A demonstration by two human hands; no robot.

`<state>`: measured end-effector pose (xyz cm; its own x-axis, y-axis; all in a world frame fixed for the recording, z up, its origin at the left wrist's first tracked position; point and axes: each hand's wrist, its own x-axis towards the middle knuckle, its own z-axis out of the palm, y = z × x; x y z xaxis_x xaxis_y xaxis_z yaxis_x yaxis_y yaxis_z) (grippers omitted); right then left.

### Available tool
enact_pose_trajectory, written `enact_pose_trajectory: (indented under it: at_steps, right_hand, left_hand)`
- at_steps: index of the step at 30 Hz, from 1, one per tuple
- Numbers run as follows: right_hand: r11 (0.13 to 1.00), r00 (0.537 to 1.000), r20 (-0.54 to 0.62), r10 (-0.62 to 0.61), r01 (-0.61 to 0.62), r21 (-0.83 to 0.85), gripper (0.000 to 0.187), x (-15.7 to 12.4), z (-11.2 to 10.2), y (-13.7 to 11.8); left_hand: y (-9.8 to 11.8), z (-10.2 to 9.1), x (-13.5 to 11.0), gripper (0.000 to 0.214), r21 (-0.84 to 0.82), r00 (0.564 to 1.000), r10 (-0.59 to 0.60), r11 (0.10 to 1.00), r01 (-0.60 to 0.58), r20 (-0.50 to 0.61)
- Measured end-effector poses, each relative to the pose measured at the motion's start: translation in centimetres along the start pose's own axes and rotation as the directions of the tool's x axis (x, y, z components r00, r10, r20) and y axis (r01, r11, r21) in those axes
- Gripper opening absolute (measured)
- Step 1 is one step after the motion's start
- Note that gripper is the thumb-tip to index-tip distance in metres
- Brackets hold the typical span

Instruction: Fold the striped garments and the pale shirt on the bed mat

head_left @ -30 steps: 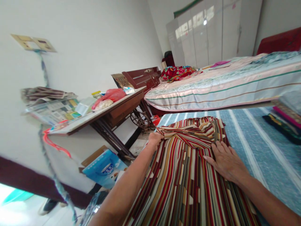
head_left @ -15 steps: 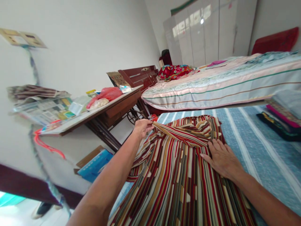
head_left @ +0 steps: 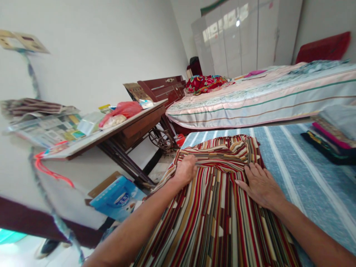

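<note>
A garment (head_left: pixel 214 207) with red, tan, cream and black stripes lies spread over a blue, white-striped bed cover (head_left: pixel 278 155). Its upper part is folded across itself in a gathered band. At the left of this fold, my left hand (head_left: pixel 187 171) is closed on the cloth, its fingertips partly hidden. My right hand (head_left: pixel 263 185) lies flat on the garment's right side, fingers stretched out and pressing the fabric down. The lower end of the garment runs out of view towards me.
Folded clothes (head_left: pixel 333 139) are stacked on the right. To the left stands a sewing-machine table (head_left: pixel 122 129) holding a red bag (head_left: pixel 124 111) and boxes, with a blue box (head_left: pixel 118 198) below. A larger bed (head_left: pixel 258 100) lies beyond.
My left hand has moved right and towards me, laying the lifted strip of cloth down on the garment. My right hand stays flat in place.
</note>
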<state>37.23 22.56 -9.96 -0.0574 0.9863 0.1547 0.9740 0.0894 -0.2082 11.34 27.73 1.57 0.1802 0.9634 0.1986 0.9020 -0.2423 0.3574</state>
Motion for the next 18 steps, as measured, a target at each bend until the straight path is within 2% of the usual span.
enact_pose_trajectory:
  at_steps: [1, 3, 4, 6, 8, 10, 14, 18]
  right_hand:
    - [1.000, 1.000, -0.001, -0.001, 0.001, 0.004, 0.082, 0.0, 0.0, 0.0]
    - [1.000, 1.000, 0.001, 0.001, -0.001, 0.006, 0.081, 0.0, 0.0, 0.0]
    - [1.000, 1.000, 0.004, 0.002, -0.003, 0.005, 0.081, 0.0, -0.1, 0.0]
    - [1.000, 1.000, 0.006, 0.007, -0.007, -0.004, 0.080, 0.0, -0.2, -0.1]
    - [1.000, 1.000, 0.005, 0.010, -0.010, -0.011, 0.079, 0.0, -0.4, -0.2]
    - [1.000, 1.000, 0.001, 0.010, -0.010, -0.014, 0.078, -0.1, -0.6, -0.3]
    - [1.000, 1.000, 0.007, 0.008, -0.008, -0.018, 0.079, -0.1, -0.9, -0.5]
    - [1.000, 1.000, 0.011, 0.012, -0.012, -0.014, 0.079, -0.2, -1.1, -0.5]
  left_hand:
    - [1.1, 1.0, -0.4, 0.021, 0.038, 0.994, 0.087, 0.995, -0.090, 0.059]
    - [3.1, 3.1, -0.8, 0.021, 0.245, 0.912, 0.352, 0.884, -0.397, 0.209]
    - [4.0, 4.0, -0.8, 0.021, 0.310, 0.867, 0.432, 0.813, -0.494, 0.247]
    - [5.4, 5.4, -0.6, 0.020, 0.398, 0.806, 0.524, 0.701, -0.591, 0.275]
    - [6.1, 6.2, -0.1, 0.016, 0.442, 0.780, 0.554, 0.645, -0.623, 0.290]
    - [6.4, 6.6, 0.4, 0.013, 0.460, 0.778, 0.546, 0.630, -0.626, 0.310]
    - [6.3, 6.6, 1.2, 0.013, 0.471, 0.817, 0.501, 0.670, -0.574, 0.285]
    - [6.3, 6.5, 1.5, 0.015, 0.434, 0.813, 0.519, 0.689, -0.580, 0.264]
